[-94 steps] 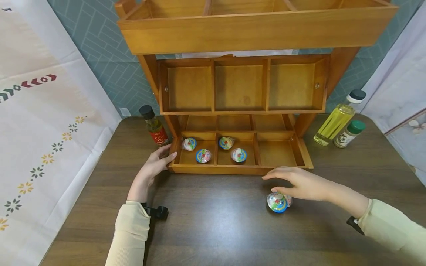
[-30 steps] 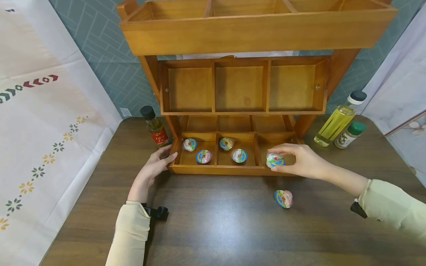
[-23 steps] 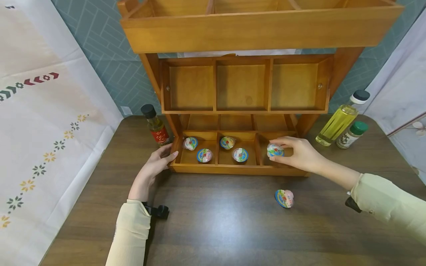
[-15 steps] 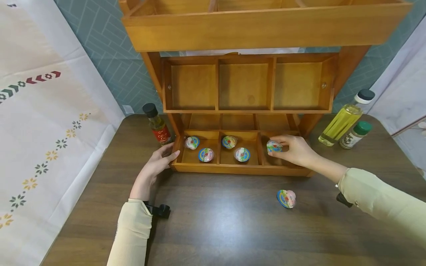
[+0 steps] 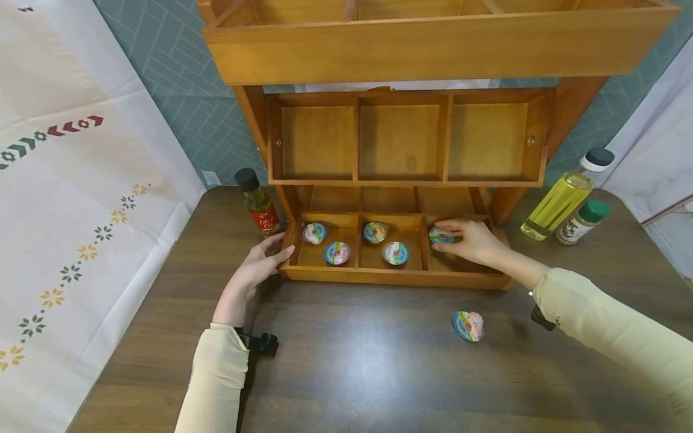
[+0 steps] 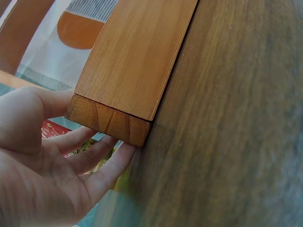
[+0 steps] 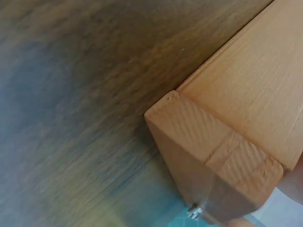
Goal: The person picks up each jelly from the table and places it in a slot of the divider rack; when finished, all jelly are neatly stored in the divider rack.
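My right hand [image 5: 472, 242] reaches into the right compartment of the low wooden rack [image 5: 390, 278] and pinches a jelly cup [image 5: 441, 235] with a blue-rimmed printed lid between thumb and fingers. At the rack's front left corner, my left hand [image 5: 258, 264] holds the side wall; the left wrist view has the thumb on one side of the wood [image 6: 109, 118] and the fingers on the other. Two jelly cups [image 5: 337, 253] lie in the left compartment and two more [image 5: 396, 253] in the middle one. Another jelly cup [image 5: 468, 326] lies tipped on the table in front.
Above rise a tilted middle tier [image 5: 400, 141] and an overhanging top tier [image 5: 433, 54]. An olive oil bottle [image 5: 263, 213] stands left of the rack. To the right are a yellow oil bottle [image 5: 560, 201] and a green-capped jar [image 5: 582, 222]. The wooden table [image 5: 352, 361] extends in front.
My right hand has picked up a jelly cup from the table, carried it into the right compartment, then moved it back and left there. My left hand has stayed at the rack's corner.
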Motion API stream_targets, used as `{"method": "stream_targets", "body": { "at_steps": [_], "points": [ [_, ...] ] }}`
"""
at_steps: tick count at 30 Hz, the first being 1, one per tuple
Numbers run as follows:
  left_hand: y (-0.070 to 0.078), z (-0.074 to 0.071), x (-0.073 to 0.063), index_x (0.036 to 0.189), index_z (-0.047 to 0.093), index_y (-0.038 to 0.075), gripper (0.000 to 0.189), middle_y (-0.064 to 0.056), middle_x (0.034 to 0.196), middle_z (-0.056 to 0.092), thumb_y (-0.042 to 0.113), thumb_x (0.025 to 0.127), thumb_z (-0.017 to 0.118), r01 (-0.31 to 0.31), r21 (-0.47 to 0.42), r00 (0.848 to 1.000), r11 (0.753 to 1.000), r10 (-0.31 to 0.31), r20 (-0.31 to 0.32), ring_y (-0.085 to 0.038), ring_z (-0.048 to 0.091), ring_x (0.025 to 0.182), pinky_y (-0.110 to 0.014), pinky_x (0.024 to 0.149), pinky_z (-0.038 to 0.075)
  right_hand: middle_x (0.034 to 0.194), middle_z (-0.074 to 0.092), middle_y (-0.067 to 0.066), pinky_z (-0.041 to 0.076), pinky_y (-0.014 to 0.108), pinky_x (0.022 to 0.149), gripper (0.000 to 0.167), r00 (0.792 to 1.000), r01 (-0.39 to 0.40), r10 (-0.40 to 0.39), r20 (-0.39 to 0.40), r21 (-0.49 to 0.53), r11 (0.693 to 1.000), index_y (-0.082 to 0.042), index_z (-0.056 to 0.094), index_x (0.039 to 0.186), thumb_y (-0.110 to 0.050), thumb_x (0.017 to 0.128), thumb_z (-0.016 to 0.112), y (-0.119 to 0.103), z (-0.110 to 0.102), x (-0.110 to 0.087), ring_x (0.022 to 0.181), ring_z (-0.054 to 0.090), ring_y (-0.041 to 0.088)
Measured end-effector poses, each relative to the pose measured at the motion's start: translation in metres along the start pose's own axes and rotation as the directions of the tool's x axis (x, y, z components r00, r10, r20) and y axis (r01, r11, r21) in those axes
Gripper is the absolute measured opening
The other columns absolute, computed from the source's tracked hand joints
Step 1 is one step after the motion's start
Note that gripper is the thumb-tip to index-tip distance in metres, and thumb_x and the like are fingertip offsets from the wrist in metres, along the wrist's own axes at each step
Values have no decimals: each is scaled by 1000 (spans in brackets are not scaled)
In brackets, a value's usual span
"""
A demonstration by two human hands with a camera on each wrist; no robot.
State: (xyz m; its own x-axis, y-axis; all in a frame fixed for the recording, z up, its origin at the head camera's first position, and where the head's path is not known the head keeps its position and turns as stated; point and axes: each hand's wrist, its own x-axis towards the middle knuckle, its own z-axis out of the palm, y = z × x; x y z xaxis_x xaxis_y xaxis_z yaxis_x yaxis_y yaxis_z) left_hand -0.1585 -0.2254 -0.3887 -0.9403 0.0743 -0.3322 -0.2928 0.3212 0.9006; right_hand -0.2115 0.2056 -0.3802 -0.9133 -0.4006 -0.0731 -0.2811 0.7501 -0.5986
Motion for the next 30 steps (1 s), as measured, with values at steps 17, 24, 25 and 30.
{"method": "stream_targets", "body": {
  "at_steps": [17,24,25,30],
  "points": [
    [-2,0,1,149,24,13,66,-13,151,24,34,94,55,-2,-2,1000,1000,2,-5,-31,40,126,-48,102,36,127,51,20,41,52,95,64,993,106,-109,-49,-72,992,-4,48,133,-36,83,71,3,1,-7,114,49,40],
    [-1,1,0,149,23,11,67,-15,152,22,33,94,55,-3,13,1000,1000,3,-13,-32,38,128,-48,103,36,126,53,18,40,51,96,58,985,155,-159,-67,-66,986,-3,50,131,-31,84,70,6,-5,-24,117,47,37],
    [-1,1,1,148,24,10,67,-15,152,22,33,94,55,-4,15,1000,1000,4,-14,-32,38,128,-48,103,36,126,53,18,40,52,96,57,984,161,-165,-71,-61,985,-3,50,130,-30,84,70,5,-6,-28,117,47,38],
    [-1,1,0,148,24,9,67,-15,152,23,33,94,55,-4,12,1000,1000,4,-14,-32,39,127,-47,102,37,123,56,18,42,53,91,53,978,181,-187,-94,-63,981,-3,53,128,-27,84,71,2,-9,-50,108,52,37]
  ]
}}
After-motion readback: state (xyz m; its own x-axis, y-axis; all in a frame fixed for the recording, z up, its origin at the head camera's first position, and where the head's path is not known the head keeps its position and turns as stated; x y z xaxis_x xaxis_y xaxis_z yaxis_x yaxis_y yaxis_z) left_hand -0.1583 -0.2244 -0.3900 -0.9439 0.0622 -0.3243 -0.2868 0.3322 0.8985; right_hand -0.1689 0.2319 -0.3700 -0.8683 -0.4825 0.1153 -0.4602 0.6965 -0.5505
